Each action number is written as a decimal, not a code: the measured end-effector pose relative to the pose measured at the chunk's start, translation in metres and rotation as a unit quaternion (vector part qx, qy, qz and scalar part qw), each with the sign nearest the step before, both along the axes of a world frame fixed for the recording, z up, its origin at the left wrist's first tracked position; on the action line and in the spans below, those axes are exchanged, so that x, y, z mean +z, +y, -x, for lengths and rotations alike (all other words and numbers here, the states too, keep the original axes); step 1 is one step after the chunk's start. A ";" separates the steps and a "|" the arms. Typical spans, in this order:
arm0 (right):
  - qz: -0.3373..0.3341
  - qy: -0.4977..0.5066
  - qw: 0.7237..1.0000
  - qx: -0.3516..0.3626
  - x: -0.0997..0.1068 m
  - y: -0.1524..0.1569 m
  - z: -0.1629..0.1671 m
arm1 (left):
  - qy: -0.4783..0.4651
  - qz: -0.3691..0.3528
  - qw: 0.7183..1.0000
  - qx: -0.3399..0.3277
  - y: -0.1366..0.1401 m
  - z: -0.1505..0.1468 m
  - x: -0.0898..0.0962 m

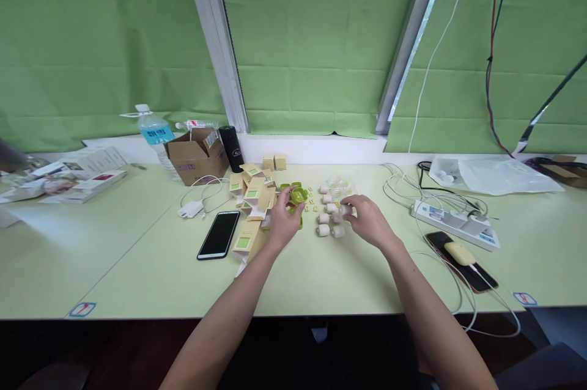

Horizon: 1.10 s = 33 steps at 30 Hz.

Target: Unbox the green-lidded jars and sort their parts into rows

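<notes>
My left hand (285, 219) is closed, thumb and fingers around a small olive-green plastic cup-like piece (299, 195). More green pieces (299, 222) lie beside and partly under that hand. My right hand (369, 219) pinches a small white rounded cylinder (345, 209) just above the table. Several similar white cylinders (323, 230) stand in loose rows between the hands. Behind them is a cluster of clear plastic pieces (339, 186). Tiny yellow parts (310, 201) are laid out between the green and white pieces. Left of my left hand, small beige cartons (254, 194) with green squares are heaped up.
A phone (219, 235) and a white charger (190, 209) lie on the left, before a cardboard box (197, 158), a black flask (231, 148) and a water bottle (156, 133). On the right are a power strip (456, 225), loose cables and another phone (481, 277) under a yellow case (460, 253).
</notes>
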State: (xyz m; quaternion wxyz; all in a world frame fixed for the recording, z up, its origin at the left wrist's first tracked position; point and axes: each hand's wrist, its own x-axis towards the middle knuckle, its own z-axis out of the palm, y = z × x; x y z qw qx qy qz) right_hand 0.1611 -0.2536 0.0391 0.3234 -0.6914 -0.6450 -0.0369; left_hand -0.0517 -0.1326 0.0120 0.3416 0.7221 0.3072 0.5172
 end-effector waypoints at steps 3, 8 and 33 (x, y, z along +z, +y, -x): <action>0.022 -0.083 0.996 -0.016 -0.010 -0.021 -0.007 | 0.001 0.004 1.000 -0.007 -0.001 -0.001 -0.001; 0.023 -0.189 0.981 -0.039 -0.034 -0.035 -0.006 | 0.008 0.005 1.000 -0.017 -0.001 -0.003 -0.004; -0.213 0.187 0.958 -0.052 -0.010 -0.019 0.002 | -0.041 0.034 0.990 -0.133 -0.005 -0.008 -0.007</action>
